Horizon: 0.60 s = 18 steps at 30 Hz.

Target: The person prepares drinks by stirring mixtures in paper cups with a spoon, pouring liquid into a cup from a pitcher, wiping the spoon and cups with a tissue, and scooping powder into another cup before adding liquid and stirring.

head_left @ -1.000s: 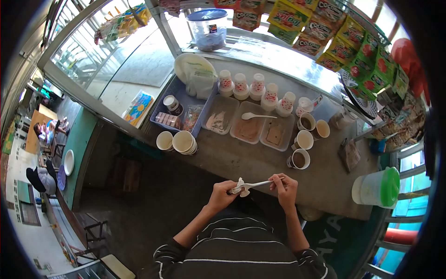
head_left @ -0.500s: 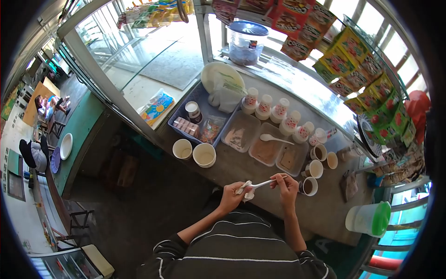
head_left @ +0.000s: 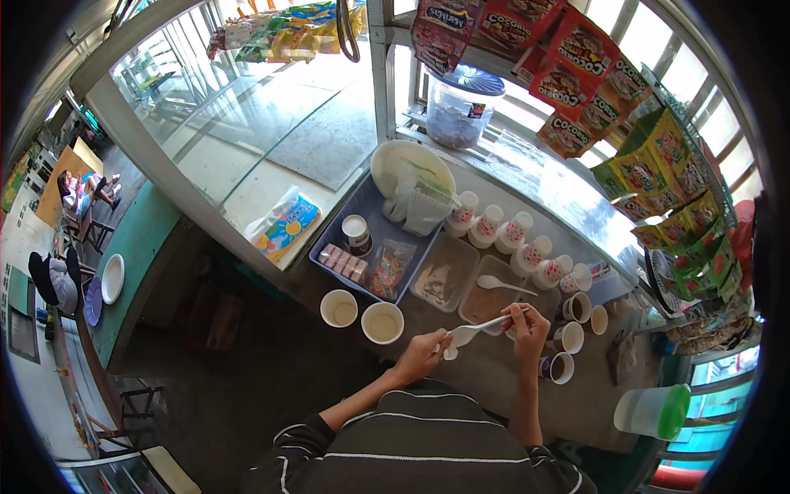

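A white plastic spoon (head_left: 490,322) is held in front of my body, over the table's near edge. My right hand (head_left: 528,328) pinches one end of it between thumb and fingers. My left hand (head_left: 422,356) is closed around a crumpled white tissue (head_left: 462,338) at the spoon's other end; the fingers partly hide that end. Just beyond my hands is a clear tub of brown powder (head_left: 481,303) with another white spoon (head_left: 504,285) lying across it. Two open paper cups (head_left: 383,323) stand ahead of my left hand.
A blue tray (head_left: 409,280) holds a jar, pink packs and a bag of sprinkles. Stacked paper cups (head_left: 514,232) line the back, with several open cups (head_left: 568,336) at right. A green-lidded container (head_left: 650,412) stands near right. Snack packets (head_left: 568,66) hang overhead.
Both hands, with the spoon and tissue, have moved slightly; the spoon now sits a little farther right. The camera view has tilted, shifting the tabletop lower and rightward in view.
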### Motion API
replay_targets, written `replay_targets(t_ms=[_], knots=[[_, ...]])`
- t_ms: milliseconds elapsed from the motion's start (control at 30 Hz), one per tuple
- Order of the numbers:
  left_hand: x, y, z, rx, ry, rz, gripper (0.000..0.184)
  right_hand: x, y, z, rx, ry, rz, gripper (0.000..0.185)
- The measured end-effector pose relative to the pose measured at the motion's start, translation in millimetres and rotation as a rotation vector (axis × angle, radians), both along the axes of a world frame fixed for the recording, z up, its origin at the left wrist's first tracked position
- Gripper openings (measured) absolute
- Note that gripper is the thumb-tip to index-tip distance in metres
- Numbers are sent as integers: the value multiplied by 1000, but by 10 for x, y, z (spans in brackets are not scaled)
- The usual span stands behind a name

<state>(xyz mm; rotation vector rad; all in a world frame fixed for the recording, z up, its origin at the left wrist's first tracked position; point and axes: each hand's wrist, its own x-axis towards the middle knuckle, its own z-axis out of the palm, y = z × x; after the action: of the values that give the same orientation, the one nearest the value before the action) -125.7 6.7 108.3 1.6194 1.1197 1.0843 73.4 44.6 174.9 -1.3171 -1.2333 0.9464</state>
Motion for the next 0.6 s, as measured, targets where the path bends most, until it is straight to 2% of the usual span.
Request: replay_targets(t_ms=[133,200,233,300,333,367,433,467,600], knots=[[-110,157,-115,-41,5,-44,17,31,310,-129,-20,71,-38,22],[-170,183,-235,-54,10,-35,20,169,490,-205,9,238,-126,23],[-207,189,-330,-56,1,-52,20,181,583,-246,9,230,-143,23],[-258,148,-491,-224,108,-140,28,151,742,-363,20,310,-139,25],[-281,151,-461,-317,111,-216,31,107,781,-428,-46,340,-128,25],[-286,172,-497,-316,117,-228,31,66,822,-564,-44,344,-140,25],[-251,186,-588,-290,147,-421,34,-1,925,-837,-176,458,-127,25],[-224,200,-617,-266,127,-443,40,-7,971,-931,-172,457,-127,25],[-202,250,-613,-266,43,-486,34,-69,1120,-1156,-341,412,-112,25]])
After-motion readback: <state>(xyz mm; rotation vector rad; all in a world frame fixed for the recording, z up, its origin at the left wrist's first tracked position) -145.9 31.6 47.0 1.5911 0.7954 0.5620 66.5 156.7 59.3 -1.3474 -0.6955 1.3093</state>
